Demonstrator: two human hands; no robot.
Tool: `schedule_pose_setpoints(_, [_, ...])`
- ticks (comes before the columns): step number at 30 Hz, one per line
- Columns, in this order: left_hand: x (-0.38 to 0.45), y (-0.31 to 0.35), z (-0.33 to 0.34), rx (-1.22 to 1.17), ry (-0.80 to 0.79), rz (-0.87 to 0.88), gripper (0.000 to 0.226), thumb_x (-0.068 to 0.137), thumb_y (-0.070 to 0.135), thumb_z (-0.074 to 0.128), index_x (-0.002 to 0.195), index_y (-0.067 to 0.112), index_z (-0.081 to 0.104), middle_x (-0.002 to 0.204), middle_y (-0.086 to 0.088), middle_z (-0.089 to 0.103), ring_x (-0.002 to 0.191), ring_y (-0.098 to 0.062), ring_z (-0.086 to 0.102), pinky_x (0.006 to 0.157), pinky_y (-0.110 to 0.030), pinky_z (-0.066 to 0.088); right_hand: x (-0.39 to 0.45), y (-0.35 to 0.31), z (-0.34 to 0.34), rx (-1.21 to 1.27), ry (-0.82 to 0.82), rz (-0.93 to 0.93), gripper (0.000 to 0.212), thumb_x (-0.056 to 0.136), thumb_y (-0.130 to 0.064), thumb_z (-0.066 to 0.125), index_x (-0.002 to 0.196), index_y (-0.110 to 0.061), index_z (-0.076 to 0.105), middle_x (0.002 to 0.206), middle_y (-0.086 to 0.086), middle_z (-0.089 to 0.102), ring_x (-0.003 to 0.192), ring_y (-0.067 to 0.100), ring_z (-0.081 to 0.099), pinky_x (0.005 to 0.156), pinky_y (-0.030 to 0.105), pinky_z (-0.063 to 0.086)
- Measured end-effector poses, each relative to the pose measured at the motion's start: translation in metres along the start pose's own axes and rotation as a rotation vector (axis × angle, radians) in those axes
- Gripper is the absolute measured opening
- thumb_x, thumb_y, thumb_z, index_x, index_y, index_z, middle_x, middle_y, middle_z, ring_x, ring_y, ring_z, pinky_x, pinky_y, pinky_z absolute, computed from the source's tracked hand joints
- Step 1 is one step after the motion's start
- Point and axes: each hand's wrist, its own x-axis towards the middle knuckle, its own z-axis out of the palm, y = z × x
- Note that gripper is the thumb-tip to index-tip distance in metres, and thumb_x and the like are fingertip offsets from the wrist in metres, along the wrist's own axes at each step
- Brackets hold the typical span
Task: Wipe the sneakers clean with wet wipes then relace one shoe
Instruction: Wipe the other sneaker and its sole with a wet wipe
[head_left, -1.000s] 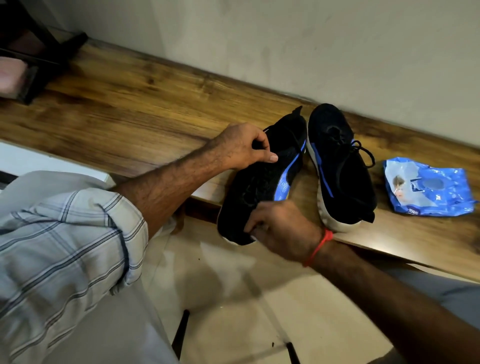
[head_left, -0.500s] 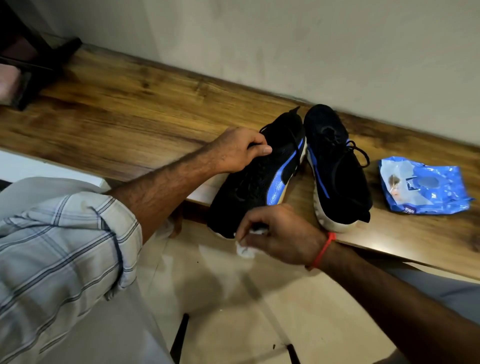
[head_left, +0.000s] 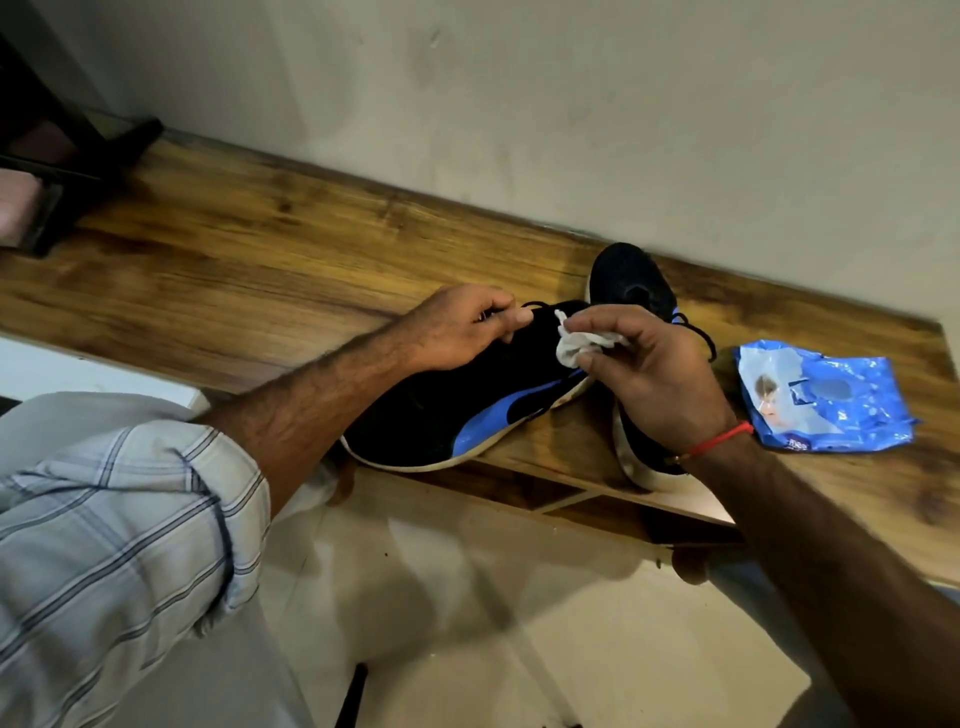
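Two black sneakers with blue side stripes and white soles lie on the wooden bench (head_left: 260, 270). The near sneaker (head_left: 447, 415) lies tilted on its side, heel past the bench's front edge. My left hand (head_left: 462, 327) grips its upper near the laces. My right hand (head_left: 649, 374) pinches a crumpled white wet wipe (head_left: 579, 345) just above that sneaker's toe end. The second sneaker (head_left: 631, 286) stands behind my right hand, mostly hidden by it.
A blue pack of wet wipes (head_left: 826, 395) lies on the bench to the right of the sneakers. A dark stand (head_left: 62, 176) sits at the bench's far left. The wall runs close behind. Pale tiled floor (head_left: 467, 597) lies below the bench edge.
My right hand rose from the near sneaker's heel to its toe end with the wipe. The near sneaker turned further onto its side. My left hand kept its grip.
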Motion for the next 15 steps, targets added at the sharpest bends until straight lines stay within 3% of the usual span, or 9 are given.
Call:
schedule_pose_setpoints(3, [-0.003, 0.001, -0.004, 0.099, -0.113, 0.007, 0.051, 0.086, 0.075, 0.052, 0.096, 0.029, 0.072, 0.109, 0.01, 0.067, 0.101, -0.007, 0.061, 0.086, -0.033, 0.05, 0.002, 0.004, 0.001, -0.026, 0.033, 0.049, 0.032, 0.084, -0.003, 0.074, 0.104, -0.027, 0.072, 0.11, -0.007, 0.07, 0.108, 0.007, 0.064, 0.1, 0.035, 0.051])
schedule_pose_setpoints(5, [-0.006, 0.001, -0.001, 0.241, -0.194, 0.082, 0.056, 0.08, 0.08, 0.057, 0.099, 0.03, 0.07, 0.124, 0.009, 0.06, 0.113, -0.012, 0.056, 0.092, -0.037, 0.048, 0.004, 0.006, 0.0, -0.007, 0.074, 0.104, 0.028, 0.083, -0.007, 0.077, 0.103, -0.026, 0.073, 0.104, -0.008, 0.073, 0.1, 0.008, 0.068, 0.094, 0.039, 0.055])
schedule_pose_setpoints(8, [-0.007, 0.001, 0.0, 0.209, -0.183, 0.146, 0.029, 0.093, 0.049, 0.066, 0.094, 0.021, 0.066, 0.137, 0.002, 0.055, 0.125, -0.016, 0.051, 0.104, -0.038, 0.044, 0.006, 0.002, -0.003, 0.032, 0.144, 0.119, 0.024, 0.08, -0.011, 0.08, 0.099, -0.024, 0.073, 0.097, -0.006, 0.074, 0.092, 0.01, 0.07, 0.087, 0.039, 0.058])
schedule_pose_setpoints(11, [-0.008, 0.007, -0.008, 0.065, -0.218, 0.059, 0.016, 0.099, 0.034, 0.062, 0.092, 0.02, 0.064, 0.156, 0.007, 0.04, 0.14, -0.011, 0.038, 0.109, -0.025, 0.029, 0.01, 0.0, -0.01, 0.042, 0.226, 0.066, 0.023, 0.08, -0.016, 0.081, 0.094, -0.032, 0.071, 0.095, -0.009, 0.074, 0.093, 0.009, 0.07, 0.088, 0.037, 0.057])
schedule_pose_setpoints(15, [-0.009, 0.011, -0.006, -0.159, -0.088, -0.017, 0.019, 0.098, 0.021, 0.058, 0.085, 0.017, 0.07, 0.141, 0.011, 0.055, 0.129, -0.006, 0.049, 0.109, -0.027, 0.034, 0.016, 0.004, -0.016, 0.056, 0.317, 0.018, 0.02, 0.082, -0.019, 0.078, 0.097, -0.031, 0.072, 0.101, -0.004, 0.074, 0.096, 0.015, 0.07, 0.087, 0.045, 0.057])
